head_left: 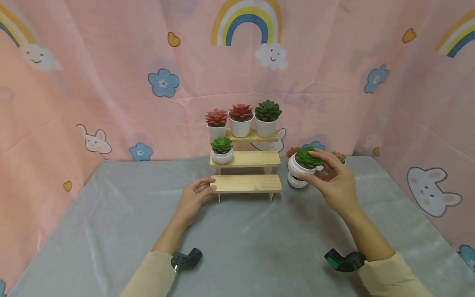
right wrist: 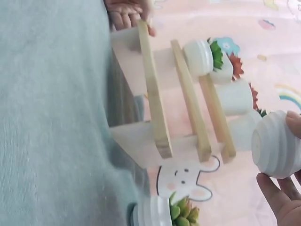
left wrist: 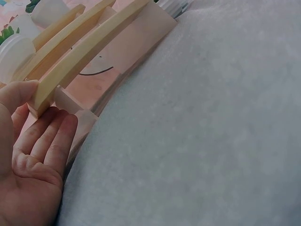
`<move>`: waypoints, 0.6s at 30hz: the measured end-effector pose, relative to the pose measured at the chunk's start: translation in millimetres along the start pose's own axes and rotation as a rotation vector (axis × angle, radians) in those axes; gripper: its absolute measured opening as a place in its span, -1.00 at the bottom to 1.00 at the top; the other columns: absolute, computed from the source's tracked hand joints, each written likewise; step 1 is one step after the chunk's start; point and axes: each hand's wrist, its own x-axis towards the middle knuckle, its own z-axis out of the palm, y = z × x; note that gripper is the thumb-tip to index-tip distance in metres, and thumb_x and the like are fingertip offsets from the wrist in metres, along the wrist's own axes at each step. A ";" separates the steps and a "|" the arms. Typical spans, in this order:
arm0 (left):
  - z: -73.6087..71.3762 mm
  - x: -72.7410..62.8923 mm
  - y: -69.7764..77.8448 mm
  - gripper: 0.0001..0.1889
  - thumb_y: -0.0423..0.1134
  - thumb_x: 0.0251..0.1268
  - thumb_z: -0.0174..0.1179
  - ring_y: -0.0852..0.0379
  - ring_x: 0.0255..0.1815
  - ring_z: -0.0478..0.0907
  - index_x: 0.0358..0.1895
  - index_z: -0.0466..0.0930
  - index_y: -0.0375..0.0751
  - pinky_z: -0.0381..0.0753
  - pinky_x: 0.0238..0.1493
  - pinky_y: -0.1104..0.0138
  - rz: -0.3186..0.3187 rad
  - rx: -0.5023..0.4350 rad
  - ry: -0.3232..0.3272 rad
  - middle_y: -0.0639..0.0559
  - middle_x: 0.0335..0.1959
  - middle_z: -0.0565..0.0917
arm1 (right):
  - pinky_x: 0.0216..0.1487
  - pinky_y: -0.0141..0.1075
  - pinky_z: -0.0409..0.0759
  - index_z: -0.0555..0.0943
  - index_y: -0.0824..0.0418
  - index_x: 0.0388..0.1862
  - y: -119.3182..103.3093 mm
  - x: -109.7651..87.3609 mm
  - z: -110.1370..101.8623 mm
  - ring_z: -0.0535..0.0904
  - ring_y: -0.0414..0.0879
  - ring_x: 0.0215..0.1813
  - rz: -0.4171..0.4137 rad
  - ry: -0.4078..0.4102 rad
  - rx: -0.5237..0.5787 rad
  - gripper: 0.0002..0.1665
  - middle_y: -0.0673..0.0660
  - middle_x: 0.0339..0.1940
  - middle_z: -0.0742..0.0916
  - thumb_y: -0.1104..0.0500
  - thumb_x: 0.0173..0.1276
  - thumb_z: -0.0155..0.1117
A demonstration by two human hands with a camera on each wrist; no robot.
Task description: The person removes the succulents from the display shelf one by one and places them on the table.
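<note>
My right hand [head_left: 335,185] holds a potted green succulent [head_left: 309,157] by its white ribbed pot, lifted to the right of a three-step wooden stand [head_left: 246,183]. In the right wrist view the white pot [right wrist: 277,146] is tilted between thumb and fingers. My left hand [head_left: 194,198] pinches the left end of the lowest step, thumb on top and fingers beneath, as the left wrist view shows. On the top step stand two red succulents [head_left: 241,113] and a dark green succulent [head_left: 268,117]. A small green succulent [head_left: 222,150] sits at the left end of the middle step.
More potted succulents stand on the grey cloth right of the stand, partly hidden behind my right hand; one white pot [head_left: 297,181] shows below the held one. A pink printed curtain [head_left: 315,82] hangs behind and at both sides of the grey-covered table [head_left: 237,247].
</note>
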 end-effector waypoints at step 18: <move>1.3 -1.2 3.4 -0.67 -0.36 0.38 0.25 0.21 -0.02 0.72 0.16 0.56 -0.37 0.78 0.07 0.27 0.003 -0.003 0.001 -0.33 0.20 0.65 | 0.10 -0.66 0.61 0.56 0.39 0.26 35.5 6.1 -28.2 0.53 -0.42 0.26 0.032 0.051 -0.034 -0.31 -0.10 0.27 0.60 0.56 0.10 0.47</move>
